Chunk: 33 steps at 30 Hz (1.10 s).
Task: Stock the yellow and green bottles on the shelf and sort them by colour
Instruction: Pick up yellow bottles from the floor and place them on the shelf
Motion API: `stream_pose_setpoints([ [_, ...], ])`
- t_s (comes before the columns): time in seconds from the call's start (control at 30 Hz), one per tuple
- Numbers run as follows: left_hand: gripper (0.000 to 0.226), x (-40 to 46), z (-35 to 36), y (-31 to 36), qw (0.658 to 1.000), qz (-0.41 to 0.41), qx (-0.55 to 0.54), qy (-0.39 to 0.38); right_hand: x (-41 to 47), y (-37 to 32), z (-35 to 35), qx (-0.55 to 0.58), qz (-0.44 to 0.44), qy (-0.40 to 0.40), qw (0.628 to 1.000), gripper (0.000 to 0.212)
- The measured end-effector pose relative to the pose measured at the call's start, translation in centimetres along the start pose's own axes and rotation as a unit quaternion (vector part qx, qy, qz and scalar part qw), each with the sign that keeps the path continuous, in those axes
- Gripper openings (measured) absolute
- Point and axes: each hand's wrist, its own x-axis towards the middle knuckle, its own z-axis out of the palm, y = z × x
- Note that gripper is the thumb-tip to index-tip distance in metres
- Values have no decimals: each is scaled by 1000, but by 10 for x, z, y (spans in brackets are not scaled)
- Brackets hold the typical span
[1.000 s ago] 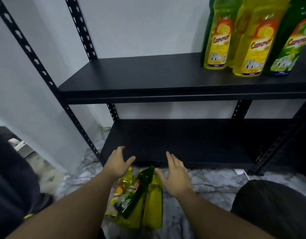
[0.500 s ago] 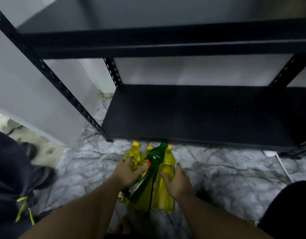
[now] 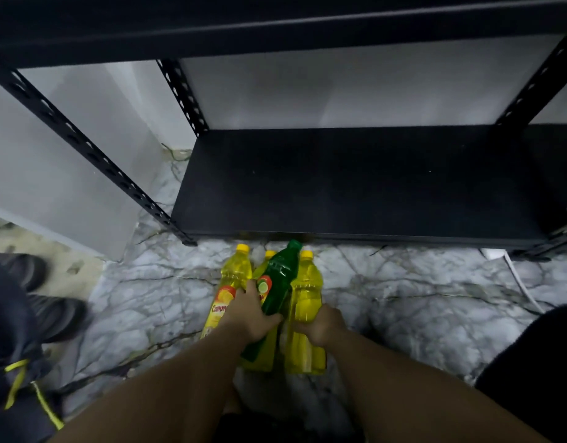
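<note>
Four bottles lie on floor (image 3: 403,302), caps toward bottom shelf (image 3: 355,187), just in front of its edge. Green bottle (image 3: 277,282) stacked across yellow ones. Left hand (image 3: 252,311) wraps green; right hand (image 3: 322,324) curls round right yellow bottle (image 3: 306,292). Likely one colour per hand so sorting happens at pickup. Left yellow bottle (image 3: 226,298) and middle one (image 3: 267,260) untouched. Shelf bare, nothing stocked there yet.

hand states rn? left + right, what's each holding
Left hand: grips the dark green plastic bottle lying atop the yellow ones.
Right hand: grips the rightmost yellow plastic bottle on the marble floor.
</note>
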Motion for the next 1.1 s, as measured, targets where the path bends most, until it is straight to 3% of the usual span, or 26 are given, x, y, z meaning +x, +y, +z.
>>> stream_pose_setpoints([
  [0.17, 89, -16, 16, 15, 999, -4, 48, -5, -20, 26, -24, -36, 60, 5, 997, 104],
  [0.33, 87, -25, 44, 47, 994, 3, 110, -19, -22, 57, -42, -34, 83, 23, 996, 99],
  [0.43, 95, -26, 65, 65, 996, -20, 86, -28, -19, 70, -51, -16, 84, 15, 996, 96],
  [0.6, 100, -23, 90, 77, 995, -54, 72, -35, -11, 78, -54, 7, 84, -4, 996, 113],
  [0.73, 93, -18, 89, 73, 995, -38, 77, -51, -5, 73, -53, 72, 81, 34, 994, 113],
  [0.9, 64, -5, 55, 61, 985, -8, 153, 84, 2, 64, -49, 96, 91, 66, 989, 129],
  [0.97, 74, 3, 40, 48, 983, -77, 132, 100, 3, 64, -48, 98, 94, 74, 988, 126],
  [1.03, 96, 10, 32, 34, 984, -139, 95, 61, 3, 63, -48, 93, 96, 79, 988, 123],
  [1.1, 106, 15, 27, 28, 983, -141, 119, 27, 5, 63, -46, 78, 101, 87, 988, 118],
])
